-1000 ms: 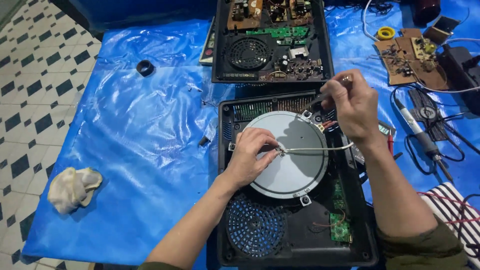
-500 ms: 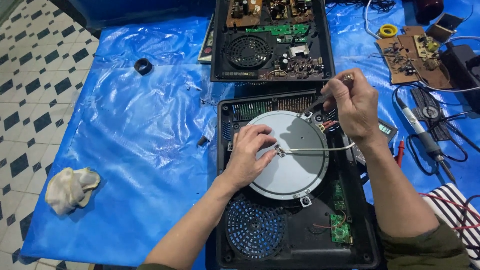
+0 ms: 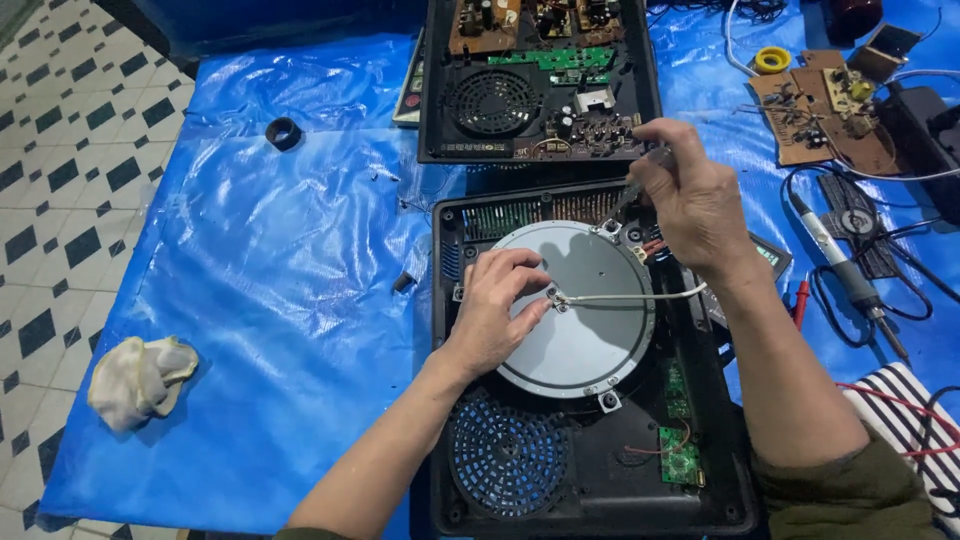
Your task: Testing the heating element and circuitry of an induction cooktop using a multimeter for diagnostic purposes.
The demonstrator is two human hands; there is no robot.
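An opened black induction cooker base (image 3: 720,470) lies in front of me on a blue tarp (image 3: 270,290). A round grey coil disc (image 3: 590,330) sits inside it, with a white-sleeved wire (image 3: 640,295) running across to its centre. My left hand (image 3: 495,310) rests on the disc's left side, fingertips at the centre terminal. My right hand (image 3: 695,200) holds a screwdriver (image 3: 628,190), its tip down at the mounting tab on the disc's upper edge. A blue-grilled fan (image 3: 510,455) and a small green board (image 3: 682,455) sit in the base's lower part.
A second opened cooker (image 3: 540,80) with boards and a fan lies beyond. To the right are loose brown circuit boards (image 3: 830,110), a soldering iron (image 3: 850,270), a yellow tape roll (image 3: 772,60) and cables. A crumpled cloth (image 3: 140,380) and a black ring (image 3: 285,133) lie left; tiled floor (image 3: 50,180) beyond.
Both hands have stayed at nearly the same spots on the disc. The right hand with the screwdriver has shifted only slightly.
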